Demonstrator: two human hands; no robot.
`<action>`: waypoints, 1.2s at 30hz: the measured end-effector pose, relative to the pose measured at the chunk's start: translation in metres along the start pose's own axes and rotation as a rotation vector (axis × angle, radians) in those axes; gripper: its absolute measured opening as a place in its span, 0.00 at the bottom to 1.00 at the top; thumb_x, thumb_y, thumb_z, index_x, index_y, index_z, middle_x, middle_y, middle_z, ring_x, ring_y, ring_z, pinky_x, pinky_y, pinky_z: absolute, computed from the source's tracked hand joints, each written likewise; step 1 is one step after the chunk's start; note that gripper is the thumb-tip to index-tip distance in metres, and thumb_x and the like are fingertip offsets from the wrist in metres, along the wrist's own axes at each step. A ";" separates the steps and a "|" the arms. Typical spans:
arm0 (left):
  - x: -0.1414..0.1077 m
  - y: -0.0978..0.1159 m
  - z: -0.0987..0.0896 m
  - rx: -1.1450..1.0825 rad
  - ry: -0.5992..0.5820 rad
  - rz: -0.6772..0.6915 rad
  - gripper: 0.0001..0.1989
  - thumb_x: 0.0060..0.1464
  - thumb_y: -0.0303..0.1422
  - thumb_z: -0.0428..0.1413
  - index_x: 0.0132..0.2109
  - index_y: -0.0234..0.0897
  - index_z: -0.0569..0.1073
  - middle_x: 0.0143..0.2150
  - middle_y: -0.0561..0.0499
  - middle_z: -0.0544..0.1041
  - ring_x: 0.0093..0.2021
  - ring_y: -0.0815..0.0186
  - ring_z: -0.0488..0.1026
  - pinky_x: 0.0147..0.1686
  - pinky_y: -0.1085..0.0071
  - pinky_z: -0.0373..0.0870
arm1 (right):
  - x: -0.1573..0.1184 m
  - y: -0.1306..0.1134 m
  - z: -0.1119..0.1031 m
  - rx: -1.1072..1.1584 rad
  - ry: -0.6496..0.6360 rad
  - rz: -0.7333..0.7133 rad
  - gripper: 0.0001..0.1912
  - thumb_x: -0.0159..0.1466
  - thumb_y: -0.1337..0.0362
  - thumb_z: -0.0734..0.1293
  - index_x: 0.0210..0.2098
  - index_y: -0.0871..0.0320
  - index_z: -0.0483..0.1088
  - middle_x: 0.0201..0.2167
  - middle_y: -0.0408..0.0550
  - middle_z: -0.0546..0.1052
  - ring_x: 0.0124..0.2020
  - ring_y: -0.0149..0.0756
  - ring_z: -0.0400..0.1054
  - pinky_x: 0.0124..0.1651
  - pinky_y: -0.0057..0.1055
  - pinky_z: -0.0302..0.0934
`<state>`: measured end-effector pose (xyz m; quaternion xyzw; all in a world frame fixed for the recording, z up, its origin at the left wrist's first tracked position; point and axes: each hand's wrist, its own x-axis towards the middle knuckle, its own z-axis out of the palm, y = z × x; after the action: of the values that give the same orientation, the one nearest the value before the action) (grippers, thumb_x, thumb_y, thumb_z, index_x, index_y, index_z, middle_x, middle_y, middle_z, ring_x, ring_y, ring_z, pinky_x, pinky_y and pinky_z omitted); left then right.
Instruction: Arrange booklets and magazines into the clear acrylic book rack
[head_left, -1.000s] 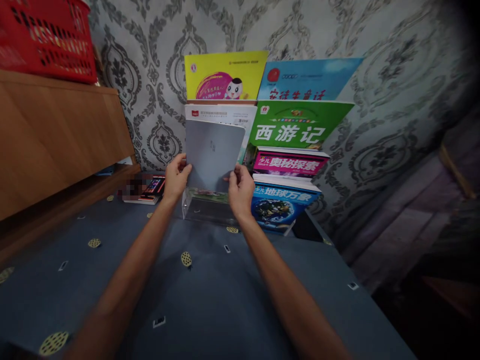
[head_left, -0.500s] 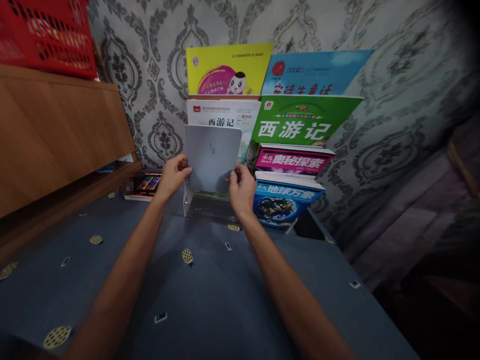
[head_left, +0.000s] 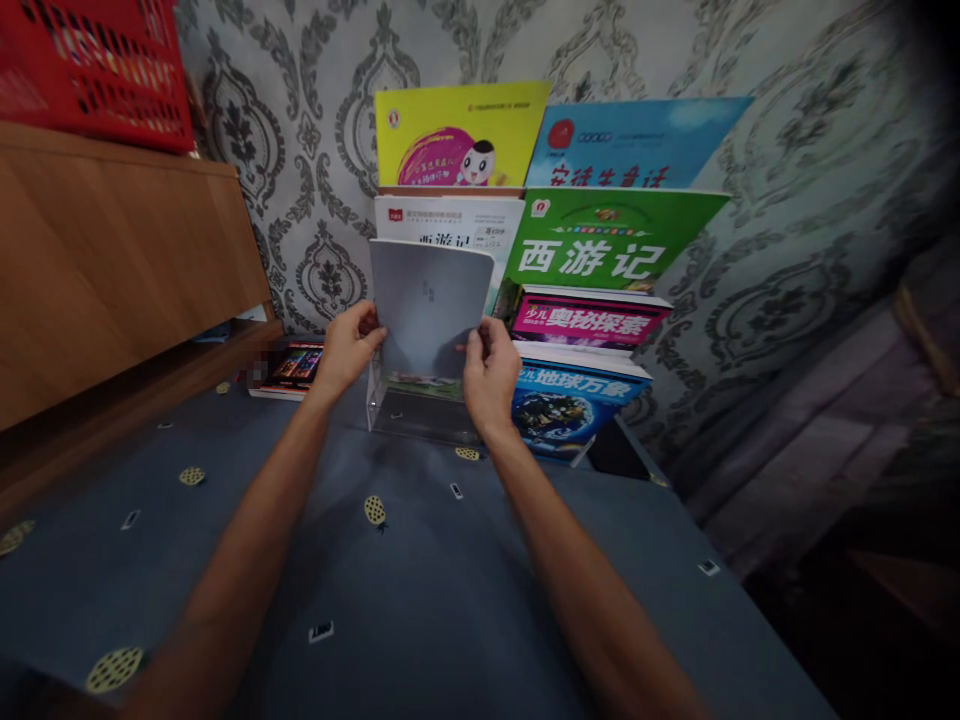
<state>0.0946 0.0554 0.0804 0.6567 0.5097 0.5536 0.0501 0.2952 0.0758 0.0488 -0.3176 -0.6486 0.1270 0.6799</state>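
Observation:
A plain grey book (head_left: 431,305) stands upright between my hands, in front of a white book (head_left: 450,215) in a clear stand (head_left: 420,420). My left hand (head_left: 351,345) pinches its left edge and my right hand (head_left: 491,370) grips its right edge. Below the grey book shows a strip of a picture, and the stand's lowest tier holds nothing. A yellow book (head_left: 461,135) rises behind. To the right, a second stack holds a light-blue book (head_left: 637,140), a green book (head_left: 615,235), a magenta book (head_left: 589,322) and a blue earth book (head_left: 570,405).
A dark-covered book (head_left: 295,368) lies at the left, beside a wooden cabinet (head_left: 120,270) with a red basket (head_left: 97,75) on top. A black flat object (head_left: 619,450) lies right of the stands. Patterned wallpaper is behind.
The grey book has risen slightly and come a little nearer, with both hands still on it. My right hand has shifted slightly up and to the right.

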 end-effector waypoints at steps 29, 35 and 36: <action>-0.012 -0.002 0.009 0.463 0.011 -0.017 0.03 0.58 0.27 0.55 0.41 0.37 0.71 0.36 0.46 0.77 0.44 0.53 0.76 0.50 0.59 0.68 | -0.005 0.003 -0.001 -0.324 -0.051 -0.076 0.18 0.67 0.71 0.55 0.53 0.58 0.68 0.45 0.56 0.70 0.49 0.45 0.66 0.55 0.45 0.62; -0.014 -0.003 0.012 0.524 0.017 -0.014 0.08 0.59 0.29 0.54 0.46 0.37 0.70 0.34 0.46 0.78 0.40 0.54 0.77 0.47 0.60 0.70 | -0.013 -0.002 0.003 -0.343 -0.041 -0.047 0.26 0.68 0.69 0.53 0.64 0.59 0.62 0.49 0.59 0.69 0.52 0.48 0.66 0.58 0.49 0.63; -0.015 -0.002 0.012 0.545 0.007 -0.027 0.08 0.59 0.29 0.54 0.46 0.37 0.70 0.34 0.45 0.78 0.40 0.53 0.78 0.46 0.60 0.70 | -0.014 -0.002 0.003 -0.353 -0.039 -0.042 0.26 0.68 0.69 0.53 0.65 0.60 0.61 0.49 0.60 0.69 0.52 0.48 0.66 0.58 0.49 0.63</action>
<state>0.1050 0.0516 0.0645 0.6371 0.6489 0.3974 -0.1229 0.2900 0.0665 0.0386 -0.4159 -0.6805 0.0029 0.6032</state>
